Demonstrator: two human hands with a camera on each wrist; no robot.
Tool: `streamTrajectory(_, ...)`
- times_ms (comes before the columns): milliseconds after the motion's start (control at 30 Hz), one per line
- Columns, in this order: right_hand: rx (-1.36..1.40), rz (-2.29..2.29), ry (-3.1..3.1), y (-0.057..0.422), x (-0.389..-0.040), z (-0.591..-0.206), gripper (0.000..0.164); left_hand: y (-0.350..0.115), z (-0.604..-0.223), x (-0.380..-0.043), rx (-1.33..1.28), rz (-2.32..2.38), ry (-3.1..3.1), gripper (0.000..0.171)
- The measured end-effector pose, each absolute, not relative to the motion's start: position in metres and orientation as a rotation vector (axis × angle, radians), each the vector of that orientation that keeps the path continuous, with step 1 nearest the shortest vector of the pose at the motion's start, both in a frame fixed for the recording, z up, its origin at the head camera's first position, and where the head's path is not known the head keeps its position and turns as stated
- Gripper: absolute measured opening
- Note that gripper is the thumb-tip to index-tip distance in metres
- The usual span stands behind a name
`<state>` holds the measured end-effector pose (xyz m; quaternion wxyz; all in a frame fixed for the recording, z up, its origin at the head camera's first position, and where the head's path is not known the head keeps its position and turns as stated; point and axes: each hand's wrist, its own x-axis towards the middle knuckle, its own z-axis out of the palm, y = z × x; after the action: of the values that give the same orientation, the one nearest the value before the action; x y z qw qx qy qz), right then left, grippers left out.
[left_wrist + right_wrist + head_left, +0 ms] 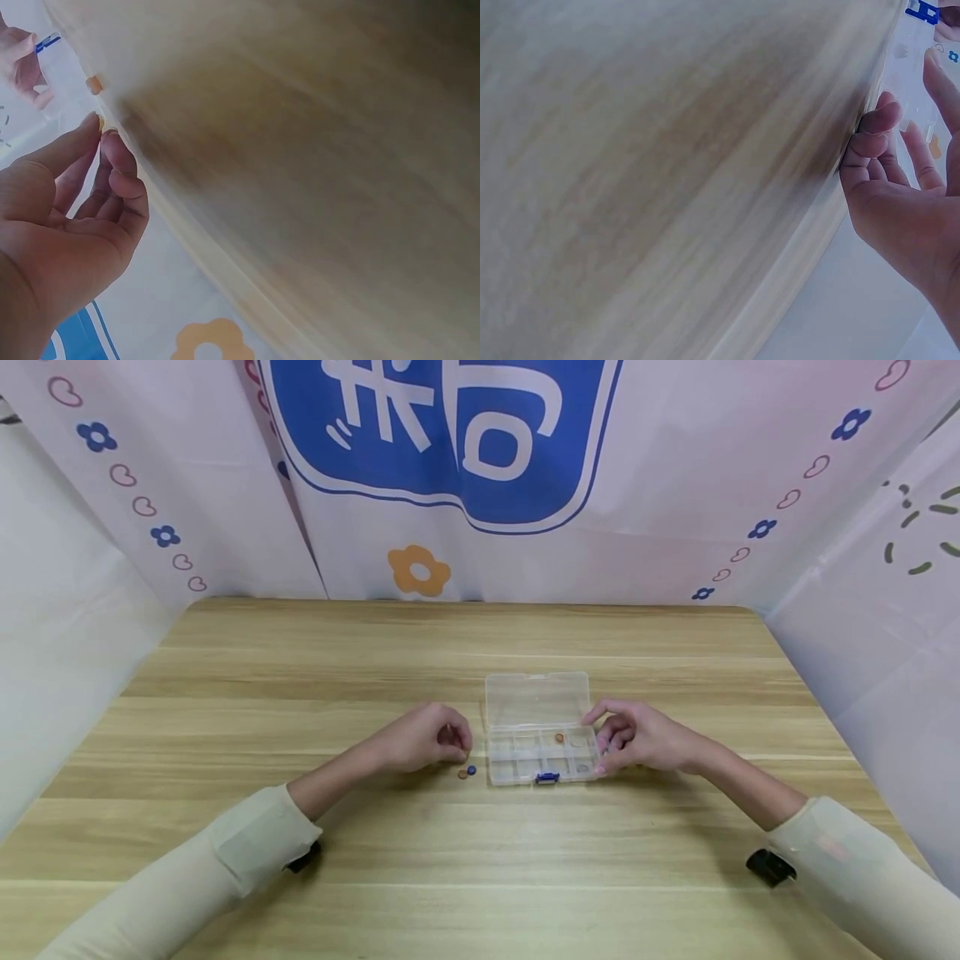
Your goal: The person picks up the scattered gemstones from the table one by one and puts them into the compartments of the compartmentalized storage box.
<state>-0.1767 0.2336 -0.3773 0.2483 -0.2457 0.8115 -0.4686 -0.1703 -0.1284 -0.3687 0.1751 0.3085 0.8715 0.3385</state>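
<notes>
A clear plastic compartment box (pixel 514 755) lies on the table with its lid (pixel 537 700) folded open to the back. My right hand (pixel 637 737) grips the box's right end, thumb near the front corner and index finger by the hinge side. My left hand (pixel 429 739), left of the box, pinches a tiny yellowish piece (pixel 101 122) between thumb and index finger; its kind is mostly hidden. Just below those fingertips lie a small orange round piece (pixel 462 774) and a small blue round piece (pixel 471 770). One orange piece (pixel 559 738) sits in a back compartment.
A blue latch (pixel 547 777) sticks out at the box's front edge. The wooden table (pixel 480 877) reaches back to a white printed cloth (pixel 360 552). Pale pieces, too small to tell, lie in the rightmost compartments. Black straps (pixel 769 867) show beneath both sleeves.
</notes>
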Motion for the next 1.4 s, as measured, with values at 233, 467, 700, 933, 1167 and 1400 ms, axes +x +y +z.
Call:
streamTrajectory(233,-0.678,-1.294,2.201,0.234,-0.176,-0.377,0.056,-0.125,-0.365,-0.171,0.850,1.017,2.476,0.006)
streamTrajectory(467,-0.683,-1.301,2.200,0.234,-0.175,-0.376,0.056,-0.124,-0.364,-0.172,0.853,1.067,2.474,0.006)
streamTrajectory(700,-0.688,-1.302,2.205,0.233,-0.175,-0.376,0.054,-0.123,-0.363,-0.171,0.848,1.092,2.466,0.003)
streamTrajectory(933,-0.699,-1.305,2.195,0.233,-0.175,-0.376,0.055,-0.121,-0.359,-0.168,0.902,1.130,2.462,0.003)
streamTrajectory(1167,-0.690,-1.311,2.192,0.234,-0.175,-0.377,0.055,-0.117,-0.355,-0.165,0.912,1.116,2.455,0.004)
streamTrajectory(1400,-0.699,-1.298,2.204,0.234,-0.176,-0.379,0.055,-0.112,-0.353,-0.165,0.947,1.132,2.438,0.004)
